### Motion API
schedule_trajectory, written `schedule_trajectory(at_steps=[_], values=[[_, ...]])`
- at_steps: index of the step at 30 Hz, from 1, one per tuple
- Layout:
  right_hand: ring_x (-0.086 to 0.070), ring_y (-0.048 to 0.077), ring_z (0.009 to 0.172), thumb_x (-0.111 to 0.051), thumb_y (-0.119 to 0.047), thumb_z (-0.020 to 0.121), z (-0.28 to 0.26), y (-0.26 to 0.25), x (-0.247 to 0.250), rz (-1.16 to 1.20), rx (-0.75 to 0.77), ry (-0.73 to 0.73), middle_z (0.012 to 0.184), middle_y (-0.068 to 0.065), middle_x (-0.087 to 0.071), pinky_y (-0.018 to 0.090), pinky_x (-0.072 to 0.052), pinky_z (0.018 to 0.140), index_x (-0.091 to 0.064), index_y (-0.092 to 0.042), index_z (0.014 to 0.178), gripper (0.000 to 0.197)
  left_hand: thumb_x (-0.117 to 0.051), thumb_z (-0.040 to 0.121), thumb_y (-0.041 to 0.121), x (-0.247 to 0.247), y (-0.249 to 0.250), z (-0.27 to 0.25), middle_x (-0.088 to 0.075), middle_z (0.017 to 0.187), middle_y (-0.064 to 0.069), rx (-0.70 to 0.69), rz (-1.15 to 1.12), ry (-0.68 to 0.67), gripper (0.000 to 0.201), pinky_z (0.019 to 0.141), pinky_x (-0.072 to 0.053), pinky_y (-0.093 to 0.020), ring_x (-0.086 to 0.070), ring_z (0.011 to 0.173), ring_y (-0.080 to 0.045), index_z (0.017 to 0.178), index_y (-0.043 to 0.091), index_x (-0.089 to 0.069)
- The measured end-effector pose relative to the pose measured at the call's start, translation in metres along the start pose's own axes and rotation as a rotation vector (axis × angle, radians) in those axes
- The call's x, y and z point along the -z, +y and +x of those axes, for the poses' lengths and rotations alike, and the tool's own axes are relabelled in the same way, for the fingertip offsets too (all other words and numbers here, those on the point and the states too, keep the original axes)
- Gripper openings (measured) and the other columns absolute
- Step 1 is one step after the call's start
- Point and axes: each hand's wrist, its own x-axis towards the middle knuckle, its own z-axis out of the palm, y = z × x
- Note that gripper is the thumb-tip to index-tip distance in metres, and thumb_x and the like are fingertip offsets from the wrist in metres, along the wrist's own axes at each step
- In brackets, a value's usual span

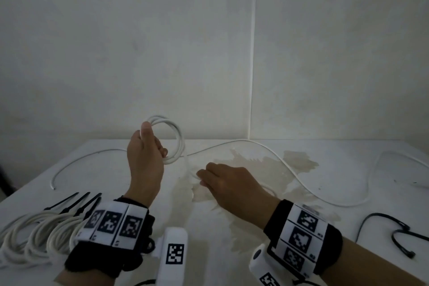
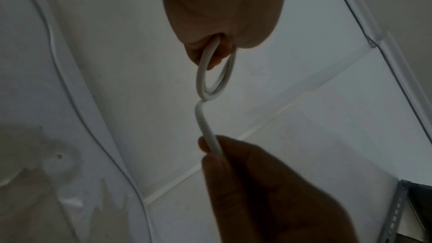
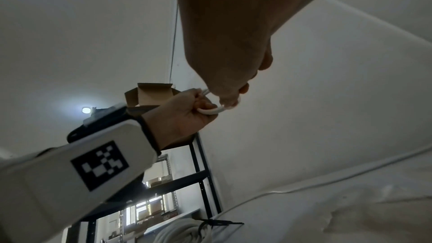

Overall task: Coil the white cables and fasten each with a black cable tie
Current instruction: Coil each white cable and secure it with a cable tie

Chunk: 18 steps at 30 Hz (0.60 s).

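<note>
My left hand [image 1: 151,146] is raised above the white table [image 1: 232,239] and grips a small coil of white cable [image 1: 177,139] of a few loops. From the coil a loose strand [image 2: 205,123] runs down to my right hand [image 1: 202,176], which pinches it just above the table. The rest of that cable [image 1: 290,169] snakes off to the right. In the left wrist view the coil [image 2: 215,80] hangs from my curled fingers [image 2: 210,56]. Several finished coils [image 1: 34,234], each bound with a black tie [image 1: 76,202], lie at the front left.
Loose black cable ties [image 1: 394,232] lie at the front right. Another stretch of white cable [image 1: 69,162] curves over the table's left side. A brownish stain [image 1: 255,165] marks the middle. A wall stands close behind; a black shelf [image 3: 203,173] and a cardboard box [image 3: 149,95] are to the left.
</note>
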Motion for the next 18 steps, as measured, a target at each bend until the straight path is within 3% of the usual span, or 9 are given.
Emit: schedule_trajectory(at_steps=[3,6,8,10,12,15,17,18], values=[[-0.050,0.011,0.047,-0.040,-0.024,0.085,0.004,-0.005,0.007,0.013,0.027,0.013,0.064,-0.006,-0.054,0.019,-0.022,0.036,-0.065,-0.018,0.073,0.028,-0.030,0.101,0.031,-0.002,-0.002,-0.007,-0.037,0.058,-0.002,-0.072,0.117,-0.068,0.038,0.044,-0.035,-0.015,-0.039,0.049,-0.011,0.066,0.015,-0.036],[-0.050,0.011,0.049,-0.042,-0.025,0.085,0.008,-0.008,0.014,0.017,0.094,0.028,0.065,-0.005,-0.056,0.018,-0.022,0.038,-0.065,-0.018,0.073,0.027,-0.030,0.101,0.027,-0.006,-0.007,-0.019,-0.037,0.059,-0.002,-0.078,0.166,-0.187,0.037,0.044,-0.034,-0.013,-0.038,0.053,-0.013,0.066,0.015,-0.037],[-0.052,0.012,0.050,-0.056,-0.022,0.084,0.010,-0.007,0.016,0.037,0.153,0.033,0.067,-0.004,-0.058,0.019,-0.026,0.039,-0.065,-0.017,0.073,0.016,-0.029,0.101,0.022,-0.010,-0.010,-0.029,-0.035,0.057,-0.001,-0.004,0.147,-0.281,0.037,0.044,-0.034,-0.016,-0.037,0.050,-0.009,0.065,0.013,-0.037],[-0.053,0.013,0.051,-0.073,-0.016,0.075,0.011,-0.007,0.014,0.065,0.170,0.041,0.071,-0.003,-0.061,0.020,-0.032,0.038,-0.064,-0.015,0.074,0.009,-0.027,0.099,0.017,-0.014,-0.008,-0.037,-0.032,0.056,-0.003,0.107,0.087,-0.378,0.034,0.039,-0.031,-0.017,-0.034,0.046,-0.010,0.067,0.010,-0.038],[-0.055,0.014,0.054,-0.070,-0.012,0.075,0.009,-0.004,0.013,0.106,0.174,0.031,0.076,-0.003,-0.065,0.021,-0.039,0.038,-0.066,-0.014,0.077,0.005,-0.026,0.097,0.014,-0.015,-0.008,-0.041,-0.032,0.056,-0.006,0.164,0.068,-0.459,0.031,0.037,-0.029,-0.017,-0.033,0.046,-0.012,0.069,0.009,-0.041],[-0.056,0.013,0.053,-0.051,-0.023,0.082,0.010,0.004,0.016,0.178,0.104,0.102,0.071,-0.002,-0.064,0.023,-0.041,0.040,-0.066,-0.012,0.074,0.019,-0.034,0.094,0.026,-0.015,-0.012,-0.040,-0.043,0.068,-0.012,0.185,0.063,-0.518,0.031,0.056,-0.039,-0.028,-0.044,0.060,-0.016,0.075,0.007,-0.049],[-0.053,0.013,0.051,-0.049,-0.023,0.082,0.014,0.007,0.020,0.204,0.075,0.135,0.067,0.000,-0.061,0.023,-0.039,0.041,-0.063,-0.010,0.070,0.022,-0.035,0.093,0.035,-0.016,-0.012,-0.042,-0.052,0.079,-0.016,0.196,0.052,-0.578,0.039,0.071,-0.042,-0.036,-0.050,0.076,-0.023,0.085,0.003,-0.056],[-0.052,0.013,0.052,-0.048,-0.021,0.082,0.015,0.006,0.022,0.210,0.082,0.136,0.066,0.000,-0.060,0.023,-0.039,0.042,-0.062,-0.010,0.070,0.022,-0.033,0.097,0.032,-0.017,-0.011,-0.044,-0.055,0.082,-0.017,0.210,0.050,-0.595,0.040,0.074,-0.044,-0.036,-0.052,0.079,-0.023,0.087,0.002,-0.057]])
